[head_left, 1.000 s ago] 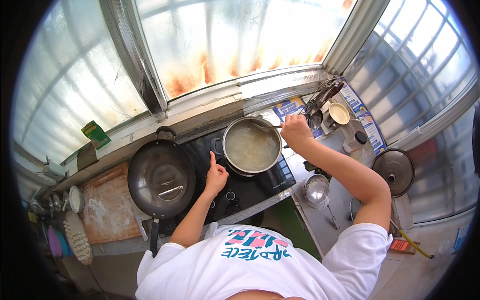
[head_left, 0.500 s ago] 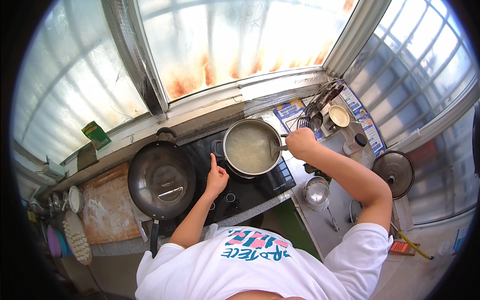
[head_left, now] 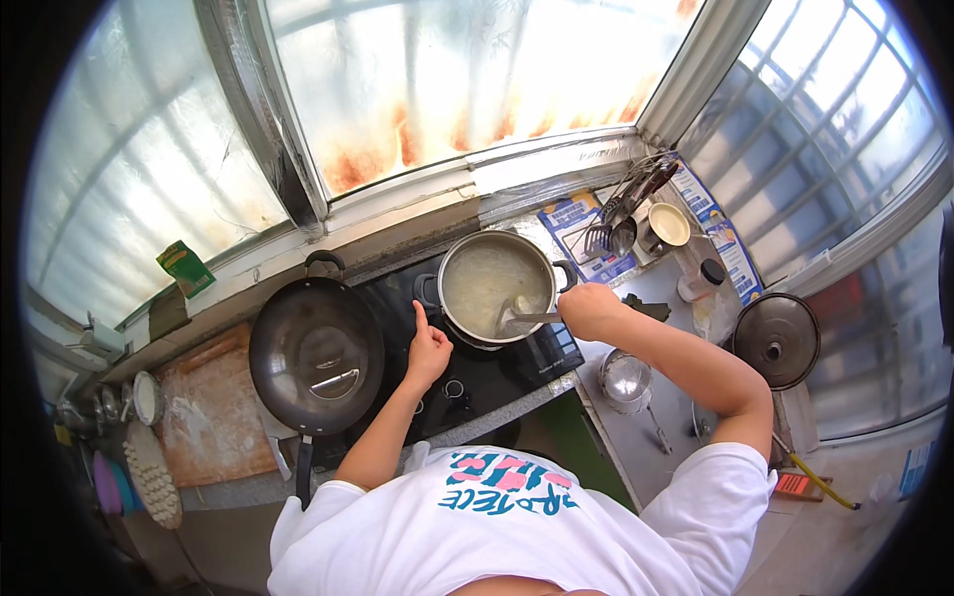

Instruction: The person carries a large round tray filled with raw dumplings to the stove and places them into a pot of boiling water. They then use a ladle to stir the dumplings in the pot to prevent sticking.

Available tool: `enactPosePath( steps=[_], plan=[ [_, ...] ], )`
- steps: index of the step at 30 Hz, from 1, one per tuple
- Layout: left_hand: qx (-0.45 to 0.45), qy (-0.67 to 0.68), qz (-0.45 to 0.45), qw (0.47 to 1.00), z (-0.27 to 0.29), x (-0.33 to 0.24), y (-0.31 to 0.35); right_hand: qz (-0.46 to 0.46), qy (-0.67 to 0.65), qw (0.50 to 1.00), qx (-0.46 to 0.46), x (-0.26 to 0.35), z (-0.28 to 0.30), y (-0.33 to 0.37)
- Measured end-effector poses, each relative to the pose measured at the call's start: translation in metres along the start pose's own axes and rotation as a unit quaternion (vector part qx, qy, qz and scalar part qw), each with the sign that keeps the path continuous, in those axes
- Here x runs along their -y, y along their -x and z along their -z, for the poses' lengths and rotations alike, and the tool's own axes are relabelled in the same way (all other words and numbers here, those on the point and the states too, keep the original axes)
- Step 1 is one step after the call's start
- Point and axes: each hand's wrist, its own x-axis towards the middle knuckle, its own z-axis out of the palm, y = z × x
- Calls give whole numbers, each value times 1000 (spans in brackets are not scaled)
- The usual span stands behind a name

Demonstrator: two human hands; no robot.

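Stirring under way: right hand closed on a ladle dipped in the pale porridge pot at the desk's back edge; left hand, forefinger out, touches the black cooktop; next, likely steady circling

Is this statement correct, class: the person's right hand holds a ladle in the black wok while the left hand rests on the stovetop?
Not quite. The head view shows the right hand holding the ladle in the steel pot, not the wok. The left hand does rest on the stovetop.

Right hand closed in a grip, left hand pointing one finger.
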Motion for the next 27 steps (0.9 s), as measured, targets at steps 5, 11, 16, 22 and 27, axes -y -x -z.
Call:
enactPosePath(
  steps=[5,11,16,22,27],
  plan=[
    [-5,-17,-11,1000,3,2,0,-6,-36,999,-22,9,-16,-15],
    [-2,-7,-5,1000,3,3,0,-19,-87,994,-59,18,-28,-34],
    [2,-18,-16,1000,2,3,-2,-46,-110,991,-56,6,-37,-57],
    [1,-19,-17,1000,5,5,0,20,-227,972,53,-30,15,-33],
    [7,-7,5,1000,2,-7,3,6,-166,986,35,-51,29,-10]
  ],
)
